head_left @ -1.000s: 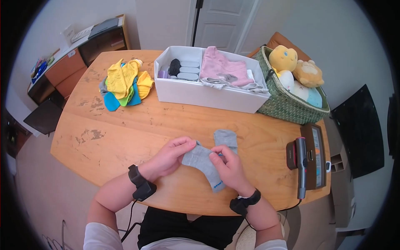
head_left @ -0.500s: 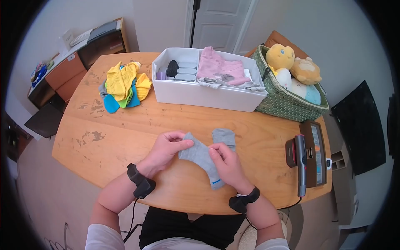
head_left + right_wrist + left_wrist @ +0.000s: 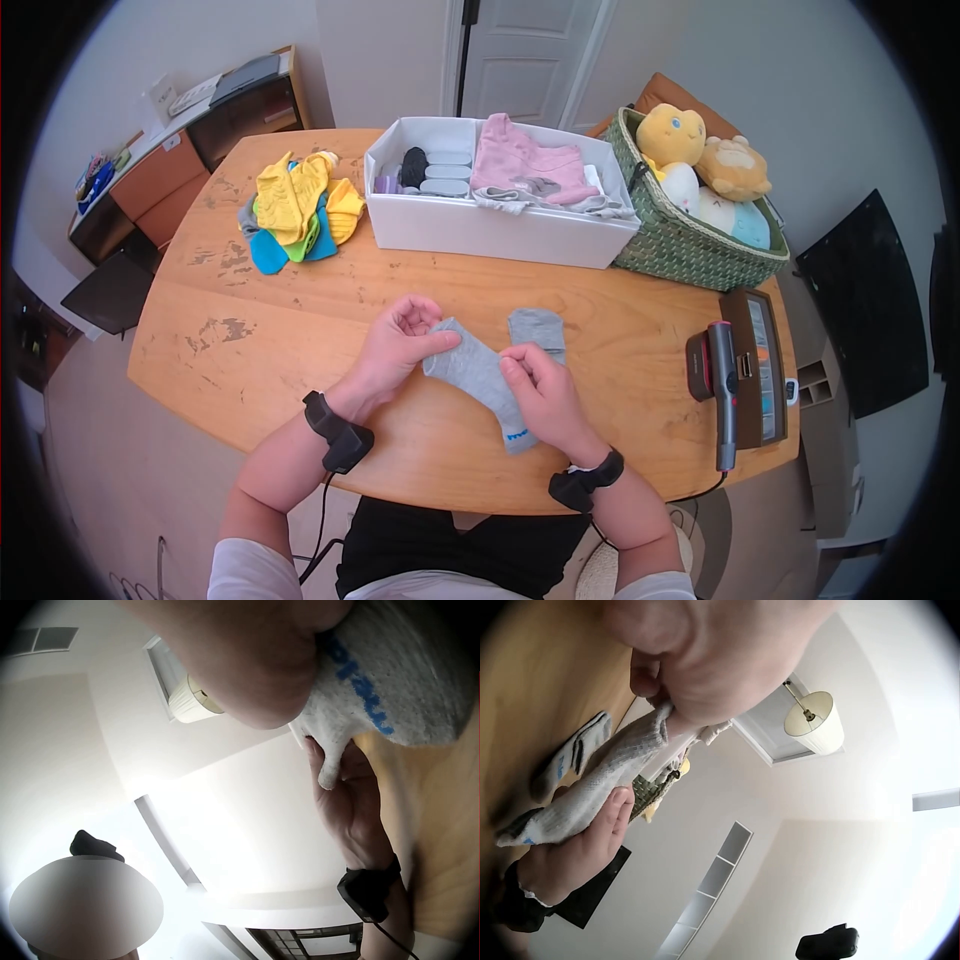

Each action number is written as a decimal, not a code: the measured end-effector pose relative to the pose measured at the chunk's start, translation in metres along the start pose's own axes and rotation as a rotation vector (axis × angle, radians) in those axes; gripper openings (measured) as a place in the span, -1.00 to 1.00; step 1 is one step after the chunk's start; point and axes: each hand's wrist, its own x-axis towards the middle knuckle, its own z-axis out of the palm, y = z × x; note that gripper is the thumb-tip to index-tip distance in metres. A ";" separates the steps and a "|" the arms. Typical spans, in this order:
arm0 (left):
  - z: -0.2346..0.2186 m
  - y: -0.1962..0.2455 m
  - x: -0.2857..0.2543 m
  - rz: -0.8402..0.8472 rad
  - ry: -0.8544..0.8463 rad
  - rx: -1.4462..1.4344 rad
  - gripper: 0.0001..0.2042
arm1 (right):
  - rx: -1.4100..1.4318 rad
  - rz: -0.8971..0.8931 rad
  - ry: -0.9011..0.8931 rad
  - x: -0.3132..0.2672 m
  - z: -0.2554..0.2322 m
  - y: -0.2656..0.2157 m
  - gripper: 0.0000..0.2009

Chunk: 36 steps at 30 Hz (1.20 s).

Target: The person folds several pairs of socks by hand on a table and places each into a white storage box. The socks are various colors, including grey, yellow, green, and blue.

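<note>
A grey sock (image 3: pixel 472 368) with blue lettering near its toe is stretched between my two hands above the table. My left hand (image 3: pixel 393 342) grips the cuff end, thumb lying over the knit. About midway along the sock, my right hand (image 3: pixel 552 402) pinches its edge between thumb and fingers. In the right wrist view the blue lettering (image 3: pixel 360 686) shows close up, and the left hand (image 3: pixel 349 795) holds the far end. A second grey sock (image 3: pixel 537 326) lies flat on the table just beyond the right hand; the left wrist view shows that sock (image 3: pixel 574 754) too.
At the back stands a white divided box (image 3: pixel 500 232) with rolled socks and a pink garment (image 3: pixel 535 160). Left of it lies a pile of yellow, green and blue clothes (image 3: pixel 290 205). A green basket (image 3: pixel 690 250) holds plush toys. A corded grey appliance (image 3: pixel 722 400) lies at the right.
My left hand has shifted slightly left and away from me, drawing the cuff end with it, and its fingers have lifted. The right hand keeps its hold on the sock.
</note>
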 end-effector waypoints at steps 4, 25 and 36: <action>0.007 0.010 -0.004 -0.060 0.054 0.053 -0.76 | -0.003 -0.003 0.011 0.000 0.001 0.003 -0.78; -0.009 0.000 0.001 -0.133 -0.041 0.112 -0.79 | 0.410 0.186 -0.139 0.007 -0.003 0.004 -0.76; -0.009 0.009 0.004 0.001 0.141 0.049 -0.76 | 0.515 0.216 -0.189 0.006 -0.004 0.015 -0.74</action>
